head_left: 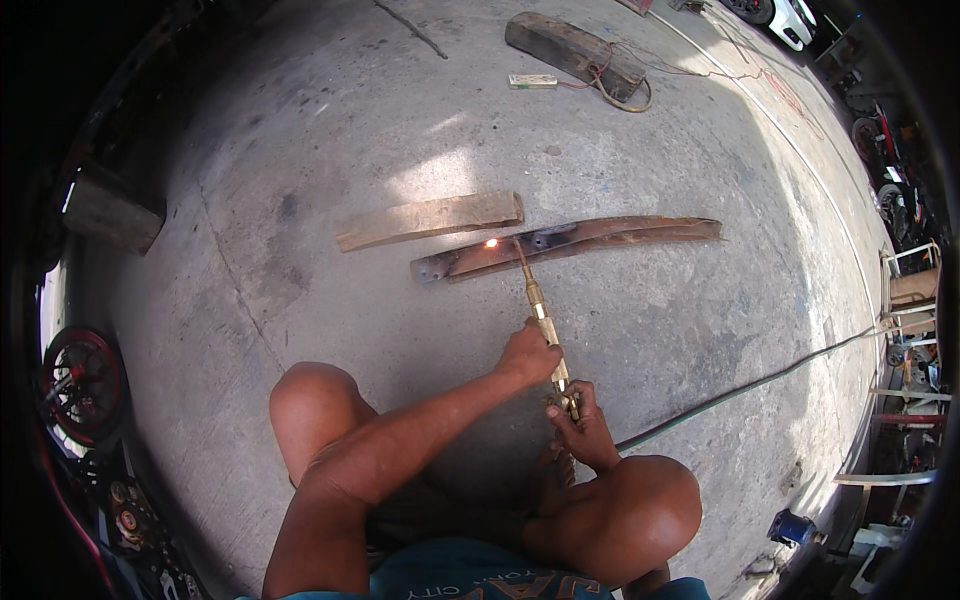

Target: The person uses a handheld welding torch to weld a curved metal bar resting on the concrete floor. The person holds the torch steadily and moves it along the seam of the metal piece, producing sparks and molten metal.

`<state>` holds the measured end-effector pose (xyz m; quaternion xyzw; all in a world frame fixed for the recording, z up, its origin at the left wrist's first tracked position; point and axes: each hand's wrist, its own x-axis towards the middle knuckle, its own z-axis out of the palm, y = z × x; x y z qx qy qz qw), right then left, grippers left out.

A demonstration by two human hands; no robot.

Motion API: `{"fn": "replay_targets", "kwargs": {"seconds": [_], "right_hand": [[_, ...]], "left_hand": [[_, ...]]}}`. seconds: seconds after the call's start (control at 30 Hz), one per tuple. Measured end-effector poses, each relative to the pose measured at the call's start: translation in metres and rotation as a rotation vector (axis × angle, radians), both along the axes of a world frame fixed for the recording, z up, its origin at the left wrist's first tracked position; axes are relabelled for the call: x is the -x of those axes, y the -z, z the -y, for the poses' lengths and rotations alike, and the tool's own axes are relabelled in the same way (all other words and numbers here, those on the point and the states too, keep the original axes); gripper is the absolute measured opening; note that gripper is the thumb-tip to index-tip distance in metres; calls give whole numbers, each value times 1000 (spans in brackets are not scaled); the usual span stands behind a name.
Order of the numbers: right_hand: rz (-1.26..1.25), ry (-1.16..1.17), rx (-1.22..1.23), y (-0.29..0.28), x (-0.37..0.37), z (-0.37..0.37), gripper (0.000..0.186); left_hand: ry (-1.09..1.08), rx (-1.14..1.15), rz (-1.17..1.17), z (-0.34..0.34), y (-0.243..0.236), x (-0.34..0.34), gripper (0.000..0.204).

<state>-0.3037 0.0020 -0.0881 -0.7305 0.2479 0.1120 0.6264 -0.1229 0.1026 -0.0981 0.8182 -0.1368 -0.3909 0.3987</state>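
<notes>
A brass gas torch [546, 325] slants away from me over the concrete floor. My left hand [531, 355] wraps round its barrel. Closer to my body, my right hand [584, 427] grips the valve end, with its fingers at the knobs. The torch tip points at a long rusty metal bar [600, 234] lying on the floor, where a small spot glows bright orange. Dark scorching and a few holes mark the bar around that spot. Just beyond its left part lies a wooden block [432, 220], apart from the bar.
A hose [740, 376] runs from the torch off to the right. Farther away lie a dark wooden beam [575, 53] with a cable looped on it and a small power strip [532, 82]. A red wheel [82, 386] stands at left; motorcycles [893, 180] and racks line the right.
</notes>
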Motion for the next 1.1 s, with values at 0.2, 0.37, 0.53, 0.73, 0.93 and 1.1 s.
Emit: {"fn": "replay_targets", "kwargs": {"seconds": [0.2, 0.37, 0.53, 0.73, 0.93, 1.1], "right_hand": [[9, -5, 16, -2, 0, 0, 44], [5, -7, 17, -3, -2, -1, 44], [26, -3, 29, 0, 0, 0, 42], [-2, -12, 0, -1, 1, 1, 40], [15, -12, -7, 1, 2, 1, 39], [-2, -11, -29, -3, 0, 1, 38]], "left_hand": [[9, 1, -13, 0, -6, -1, 76], [1, -1, 0, -1, -2, 0, 77], [9, -32, -58, 2, -10, -1, 65], [1, -31, -48, 1, -6, -1, 63], [2, -61, -40, 2, -7, -1, 63], [0, -61, -23, 2, -3, -1, 66]]}}
